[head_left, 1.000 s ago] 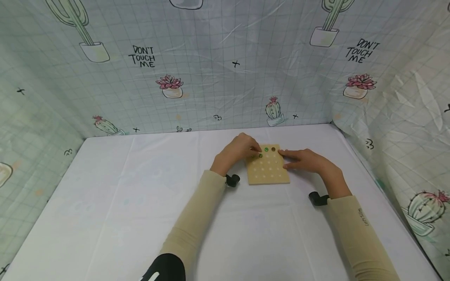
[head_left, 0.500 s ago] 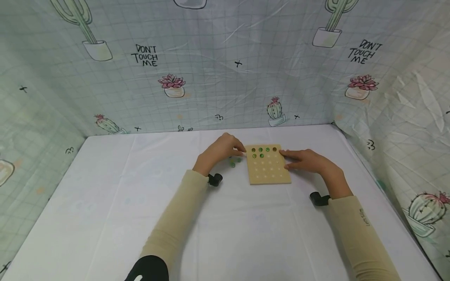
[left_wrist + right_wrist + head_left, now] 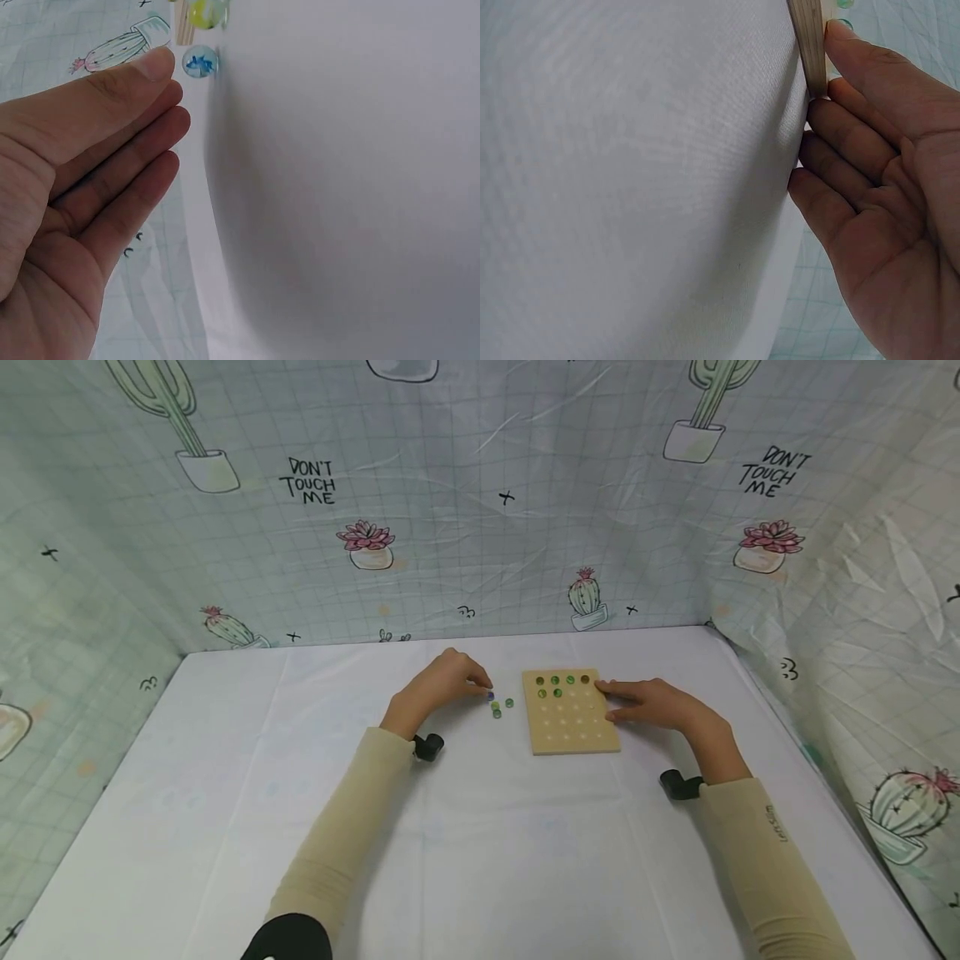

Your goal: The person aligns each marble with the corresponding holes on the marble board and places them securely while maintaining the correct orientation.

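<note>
My left hand (image 3: 444, 683) hovers at a small group of loose glass marbles left of the board, its fingers gently bent and nothing between them. Closest to its fingertips is a clear marble with a blue swirl (image 3: 200, 61); a yellow-green marble (image 3: 206, 13) lies just beyond. Two green marbles (image 3: 509, 702) also lie there. The square wooden board (image 3: 573, 727) has rows of round hollows, with several marbles in the two far rows. My right hand (image 3: 660, 704) rests against the board's right side, fingers extended, thumb (image 3: 855, 49) at the edge.
A white cloth covers the table (image 3: 480, 860). Behind and at both sides hangs a printed curtain (image 3: 435, 510) with cactus drawings, close behind the board. Black wrist cameras (image 3: 430, 747) stick out under both wrists.
My left hand has drawn away from the board to the left, over to the loose marbles, which now show. Another marble is visible in the board's far-left hollow. The right hand stays put.
</note>
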### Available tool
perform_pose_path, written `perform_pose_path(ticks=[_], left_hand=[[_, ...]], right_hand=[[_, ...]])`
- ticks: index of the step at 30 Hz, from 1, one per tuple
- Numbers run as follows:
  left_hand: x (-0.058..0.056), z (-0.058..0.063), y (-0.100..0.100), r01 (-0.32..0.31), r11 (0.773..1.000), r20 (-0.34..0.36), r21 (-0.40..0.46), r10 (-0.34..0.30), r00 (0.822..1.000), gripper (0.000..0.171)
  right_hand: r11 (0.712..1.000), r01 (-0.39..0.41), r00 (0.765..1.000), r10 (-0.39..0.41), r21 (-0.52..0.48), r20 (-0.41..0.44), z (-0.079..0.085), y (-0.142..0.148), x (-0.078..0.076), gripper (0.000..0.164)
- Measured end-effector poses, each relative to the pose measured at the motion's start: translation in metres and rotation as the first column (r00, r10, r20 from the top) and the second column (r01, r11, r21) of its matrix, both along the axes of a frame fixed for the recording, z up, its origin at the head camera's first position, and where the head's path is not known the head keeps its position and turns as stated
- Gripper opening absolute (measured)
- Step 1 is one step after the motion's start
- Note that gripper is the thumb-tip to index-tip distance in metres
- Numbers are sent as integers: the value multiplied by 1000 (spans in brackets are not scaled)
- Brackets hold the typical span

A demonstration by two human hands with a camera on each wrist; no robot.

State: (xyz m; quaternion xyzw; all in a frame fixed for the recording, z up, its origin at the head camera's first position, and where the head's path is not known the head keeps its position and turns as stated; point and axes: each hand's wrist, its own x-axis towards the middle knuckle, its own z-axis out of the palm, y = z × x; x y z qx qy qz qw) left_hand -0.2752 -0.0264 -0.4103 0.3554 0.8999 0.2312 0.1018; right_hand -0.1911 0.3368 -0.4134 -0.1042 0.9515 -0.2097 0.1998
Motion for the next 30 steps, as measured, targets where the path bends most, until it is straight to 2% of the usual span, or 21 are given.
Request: perform_pose_path(ticks=[11,30], left_hand=[[-7,-6,-8,1,1000,1,8,-1,1000,15],[-8,-6,-4,14,1000,29,15,-15,999,16]], right_hand=[[1000,-12,1000,12,14,-3,2,-2,1,70],[1000,-12,1000,12,22,3,4,-3,0,68]])
